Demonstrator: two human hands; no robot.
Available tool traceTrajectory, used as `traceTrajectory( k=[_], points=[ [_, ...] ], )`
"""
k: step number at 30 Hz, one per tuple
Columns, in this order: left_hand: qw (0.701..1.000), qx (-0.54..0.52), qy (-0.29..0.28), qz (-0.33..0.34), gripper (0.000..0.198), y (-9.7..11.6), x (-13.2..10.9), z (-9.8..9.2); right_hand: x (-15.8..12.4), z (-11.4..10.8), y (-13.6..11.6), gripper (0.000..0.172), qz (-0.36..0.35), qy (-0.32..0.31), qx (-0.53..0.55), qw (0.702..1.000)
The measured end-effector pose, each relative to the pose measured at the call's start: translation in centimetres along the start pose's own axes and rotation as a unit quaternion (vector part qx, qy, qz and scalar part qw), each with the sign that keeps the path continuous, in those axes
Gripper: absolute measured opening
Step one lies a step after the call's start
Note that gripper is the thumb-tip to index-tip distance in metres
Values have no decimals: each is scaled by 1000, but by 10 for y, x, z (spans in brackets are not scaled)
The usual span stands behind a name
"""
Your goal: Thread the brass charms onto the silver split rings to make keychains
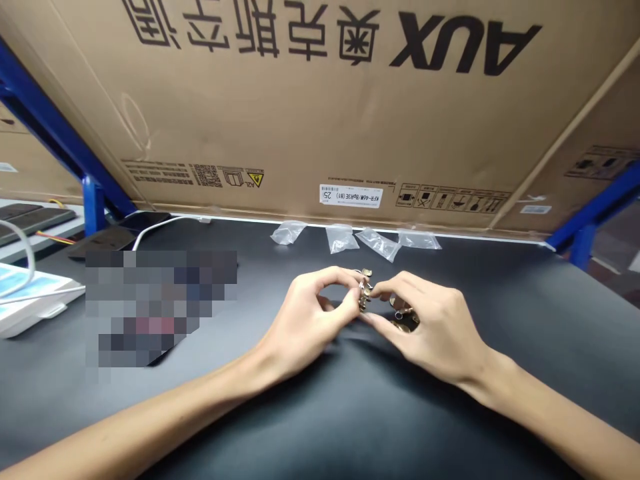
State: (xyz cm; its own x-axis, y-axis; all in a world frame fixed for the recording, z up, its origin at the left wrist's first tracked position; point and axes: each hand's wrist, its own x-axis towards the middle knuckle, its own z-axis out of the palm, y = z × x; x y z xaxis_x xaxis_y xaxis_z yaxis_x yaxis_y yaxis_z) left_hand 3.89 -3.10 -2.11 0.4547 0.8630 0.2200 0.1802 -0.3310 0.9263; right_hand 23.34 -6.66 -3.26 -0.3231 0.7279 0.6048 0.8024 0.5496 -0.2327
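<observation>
Near the middle of the black tabletop (345, 407), my left hand (307, 323) pinches a small shiny gold-and-silver metal piece (365, 293) between thumb and forefinger. From the other side, the thumb and forefinger of my right hand (435, 323) close in on the same piece and appear to grip it. Its exact kind is too small to make out. More little gold-coloured metal pieces (400, 325), one with a ring, show beneath my right palm, partly hidden by the fingers.
Several clear plastic bags, including a crumpled bag (342, 238), lie along the back edge. Behind them stands a large cardboard box (300, 120) between blue metal posts (93, 207). At left are a blurred-out patch, a white cable (155, 225) and a white box (30, 313).
</observation>
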Motion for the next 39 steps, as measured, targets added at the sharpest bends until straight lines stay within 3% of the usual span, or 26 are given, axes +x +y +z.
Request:
traceTrajectory(
  k=[7,11,14,18,22,29,34,39],
  points=[
    [1000,-13,-24,9,19,1,1,1,2,0,-3,14,126,-34,111,985],
    [998,-40,-39,-5,22,-1,2,-1,5,1,-3,13,148,-53,190,969],
    [998,-46,-37,-10,22,0,4,-2,6,1,2,10,125,-42,193,972],
    [995,-70,-56,-33,19,0,3,0,4,2,7,9,57,3,112,992],
    [997,-62,-15,-46,18,-2,1,4,2,3,7,14,-34,43,40,998],
    [989,131,58,32,14,1,1,1,2,2,7,18,-107,59,-76,990],
    [987,150,-5,55,27,4,2,-4,0,0,14,24,-117,19,-82,990],
    [996,46,-62,-38,33,2,5,-8,-1,0,19,35,-142,-18,-39,989]
  ],
)
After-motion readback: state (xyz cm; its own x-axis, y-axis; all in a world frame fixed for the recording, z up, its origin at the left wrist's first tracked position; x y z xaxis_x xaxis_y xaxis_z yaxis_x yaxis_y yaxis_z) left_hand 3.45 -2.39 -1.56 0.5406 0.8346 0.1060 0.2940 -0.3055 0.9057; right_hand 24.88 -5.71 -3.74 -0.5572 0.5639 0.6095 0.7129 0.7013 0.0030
